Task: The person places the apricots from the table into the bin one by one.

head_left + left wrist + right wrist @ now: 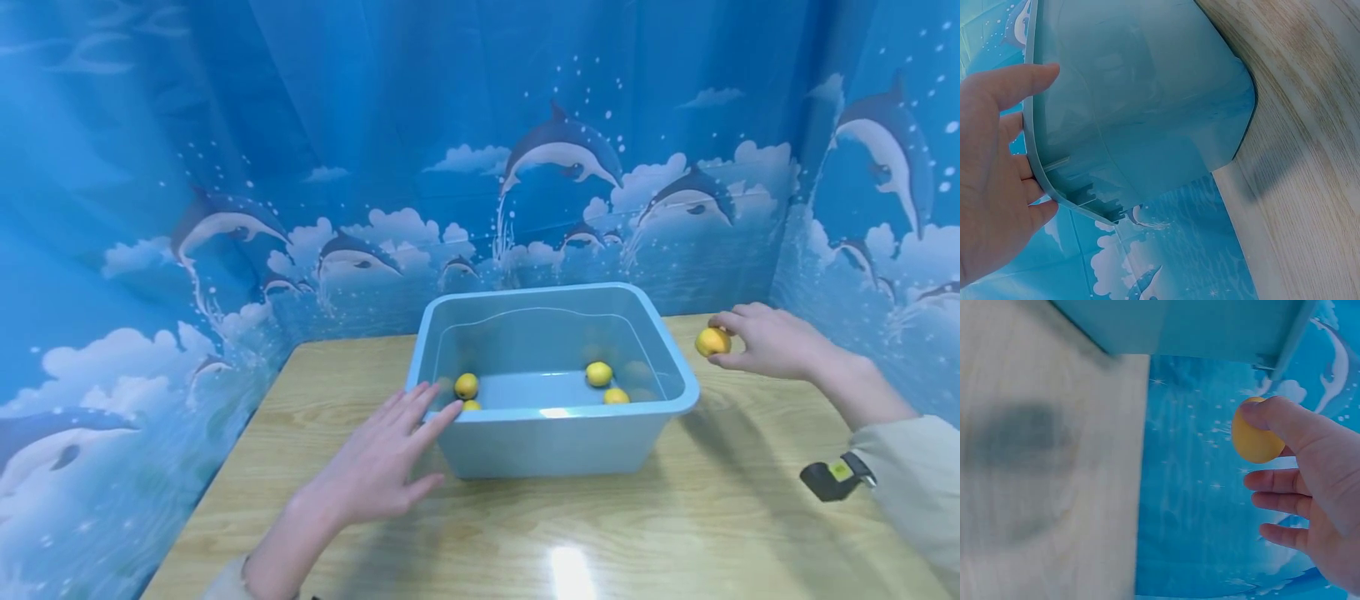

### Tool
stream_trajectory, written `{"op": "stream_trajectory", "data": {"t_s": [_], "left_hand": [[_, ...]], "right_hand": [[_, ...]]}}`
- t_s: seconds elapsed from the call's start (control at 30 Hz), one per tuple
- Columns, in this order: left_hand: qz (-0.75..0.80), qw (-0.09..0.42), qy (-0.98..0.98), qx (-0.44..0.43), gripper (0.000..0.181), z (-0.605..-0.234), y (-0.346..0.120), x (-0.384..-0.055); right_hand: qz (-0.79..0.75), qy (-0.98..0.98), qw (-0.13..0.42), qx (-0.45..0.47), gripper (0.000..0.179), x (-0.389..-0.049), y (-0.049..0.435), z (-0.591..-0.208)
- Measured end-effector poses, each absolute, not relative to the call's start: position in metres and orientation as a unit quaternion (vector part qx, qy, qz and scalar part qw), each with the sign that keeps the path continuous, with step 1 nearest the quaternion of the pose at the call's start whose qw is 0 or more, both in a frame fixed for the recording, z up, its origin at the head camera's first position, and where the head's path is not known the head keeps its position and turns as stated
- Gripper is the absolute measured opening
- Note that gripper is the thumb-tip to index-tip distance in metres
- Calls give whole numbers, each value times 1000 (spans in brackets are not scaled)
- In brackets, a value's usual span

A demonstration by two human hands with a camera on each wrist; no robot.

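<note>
A light blue plastic bin (540, 442) stands on the wooden table. Inside it, several small yellow fruits (598, 373) lie in two groups, at the left and at the right. Beyond the bin's right side, my right hand (772, 340) pinches a rounded yellow fruit (1256, 439) above the table, thumb on top in the right wrist view, the other fingers apart. My left hand (382, 462), fingers spread and mostly straight, is at the bin's near left corner. In the left wrist view its fingers (1034, 191) lie along the rim; firm contact is hard to tell.
A blue curtain (390, 125) printed with dolphins and clouds hangs behind the table and along both sides. The wooden table (480, 542) extends in front of the bin. A black strap device (836, 477) sits at the right sleeve.
</note>
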State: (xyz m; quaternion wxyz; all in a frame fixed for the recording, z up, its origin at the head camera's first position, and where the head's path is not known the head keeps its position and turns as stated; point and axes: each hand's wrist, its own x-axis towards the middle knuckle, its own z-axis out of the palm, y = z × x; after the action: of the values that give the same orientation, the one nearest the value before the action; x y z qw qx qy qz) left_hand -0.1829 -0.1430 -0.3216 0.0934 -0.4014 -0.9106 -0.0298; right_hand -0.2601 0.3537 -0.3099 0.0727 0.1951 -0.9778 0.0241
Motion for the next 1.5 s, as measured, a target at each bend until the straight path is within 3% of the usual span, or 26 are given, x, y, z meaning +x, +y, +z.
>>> {"op": "stream_trajectory", "data": {"t_s": [0.8,1.5], "left_hand": [[-29,95,-908,-407,81,-321,-143,-185],[-23,106,-908,-405,81,-321,-143,-182]], "right_hand": [[-13,-981,73,180,52,-285,328,-236],[17,-983,35,181,54,-308,277,-214]]}}
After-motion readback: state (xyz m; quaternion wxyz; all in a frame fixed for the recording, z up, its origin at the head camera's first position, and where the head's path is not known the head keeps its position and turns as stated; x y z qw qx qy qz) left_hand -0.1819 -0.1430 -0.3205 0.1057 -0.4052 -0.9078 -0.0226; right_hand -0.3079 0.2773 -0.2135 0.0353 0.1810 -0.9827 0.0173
